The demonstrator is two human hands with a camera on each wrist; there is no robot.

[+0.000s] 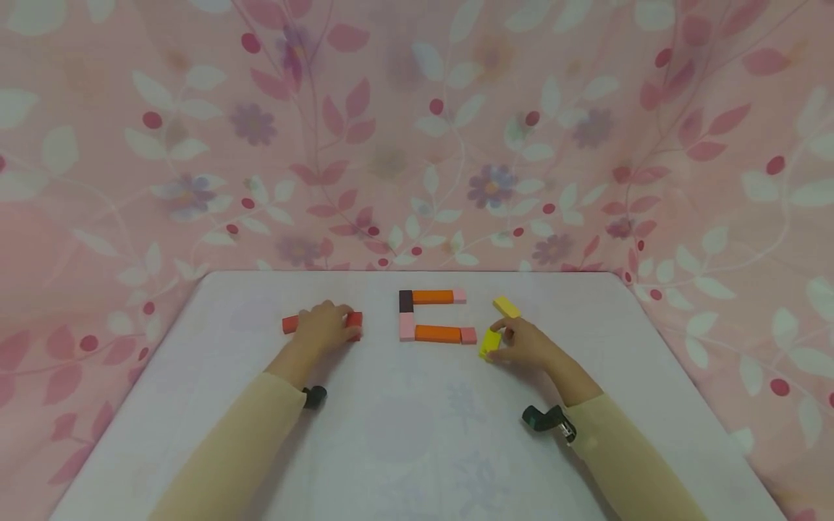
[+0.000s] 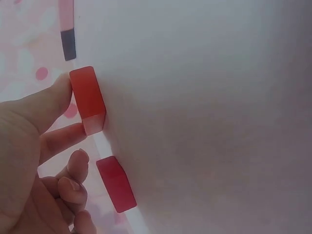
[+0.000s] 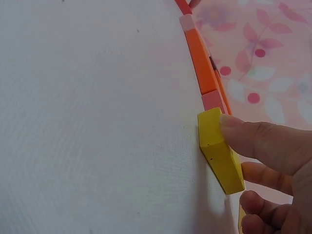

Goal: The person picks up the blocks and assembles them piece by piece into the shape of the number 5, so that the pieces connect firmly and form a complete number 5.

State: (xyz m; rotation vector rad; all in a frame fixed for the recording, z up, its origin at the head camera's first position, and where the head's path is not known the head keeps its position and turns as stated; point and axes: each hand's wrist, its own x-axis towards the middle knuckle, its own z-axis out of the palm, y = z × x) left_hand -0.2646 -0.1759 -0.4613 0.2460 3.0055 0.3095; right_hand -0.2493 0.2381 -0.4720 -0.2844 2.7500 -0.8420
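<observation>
At the left of the table, my left hand (image 1: 321, 329) pinches a red block (image 2: 89, 97) between thumb and index finger, with its other fingers loosely curled. A second red block (image 1: 289, 324) lies on the left side of that hand, partly covered by it in the head view. My right hand (image 1: 526, 343) grips a yellow block (image 3: 220, 151) between thumb and fingers, close to the right end of the block outline. Another yellow block (image 1: 506, 307) lies just beyond the right hand, slanted on the table.
Between the hands, blocks form a bracket shape: a dark block (image 1: 405, 301) and a pink block (image 1: 407, 327) make the left side. An upper orange block (image 1: 433, 297) and a lower orange block (image 1: 438, 333) extend right, each ending in a small pinkish block. Patterned cloth (image 1: 417, 181) hangs behind the table.
</observation>
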